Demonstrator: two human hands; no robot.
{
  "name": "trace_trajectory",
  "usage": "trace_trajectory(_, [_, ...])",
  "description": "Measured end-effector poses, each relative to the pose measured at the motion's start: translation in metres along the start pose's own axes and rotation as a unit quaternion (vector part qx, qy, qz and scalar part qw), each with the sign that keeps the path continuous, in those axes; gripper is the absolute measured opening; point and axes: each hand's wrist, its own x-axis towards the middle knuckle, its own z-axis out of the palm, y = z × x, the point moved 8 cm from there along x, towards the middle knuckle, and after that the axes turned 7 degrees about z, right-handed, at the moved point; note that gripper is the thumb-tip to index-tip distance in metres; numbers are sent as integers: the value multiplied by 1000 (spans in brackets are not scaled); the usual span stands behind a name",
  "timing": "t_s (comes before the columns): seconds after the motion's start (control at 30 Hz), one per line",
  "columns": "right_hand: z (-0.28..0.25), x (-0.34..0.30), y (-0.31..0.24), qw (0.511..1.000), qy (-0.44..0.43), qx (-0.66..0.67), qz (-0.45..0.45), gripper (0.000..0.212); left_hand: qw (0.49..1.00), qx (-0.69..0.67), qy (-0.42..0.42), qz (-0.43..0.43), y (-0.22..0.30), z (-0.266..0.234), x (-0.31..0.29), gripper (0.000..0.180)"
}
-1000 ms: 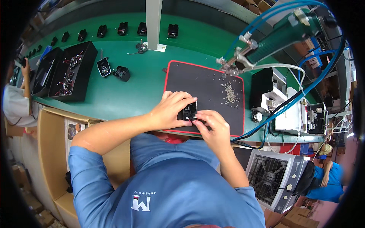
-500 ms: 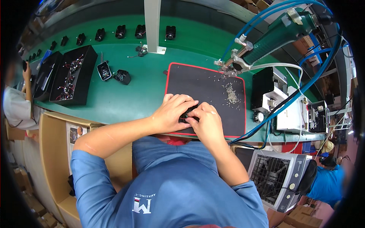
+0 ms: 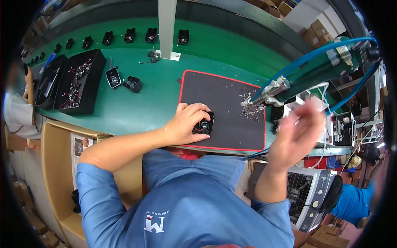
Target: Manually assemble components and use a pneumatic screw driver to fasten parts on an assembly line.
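On the black mat (image 3: 198, 89) with a red border, my left hand (image 3: 182, 124) grips a small black plastic housing (image 3: 205, 123). A circuit board and a red wire show inside the housing; its left side is covered by my fingers. My right hand (image 3: 295, 134), blurred by motion, is raised off to the right of the mat. Its thumb and fingers look apart, with nothing seen in them. Above that hand is a dark green power screwdriver (image 3: 320, 78) with a metal head and blue air hoses. Small loose screws (image 3: 237, 91) lie scattered on the mat beneath its tip.
Left of the mat stand two more black housings (image 3: 133, 84) and a black box (image 3: 97, 82) of wired parts. A grey post (image 3: 167, 29) rises behind. Several black units (image 3: 183, 37) line the far green strip. A co-worker (image 3: 20, 107) is at far left; an air cooler (image 3: 310, 198) stands lower right.
My right hand has left the housing and swung right and upward. The screwdriver has shifted right and down, its tip now over the screws. My left hand stays on the housing.
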Motion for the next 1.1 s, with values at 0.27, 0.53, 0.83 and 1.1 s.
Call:
trace_trajectory(0.27, [70,70,21,903,-163,356,175,87,1000,18,-11,-8,-4,1,0,46])
trace_trajectory(0.53, [96,2,8,872,-87,411,251,111,1000,17,-4,-14,-1,0,-1,38])
trace_trajectory(0.83, [104,-21,17,880,-98,386,259,111,1000,4,-1,-7,-2,0,0,36])
trace_trajectory(1.1, [105,-19,13,882,-136,372,257,112,1000,6,-7,-11,-2,0,0,37])
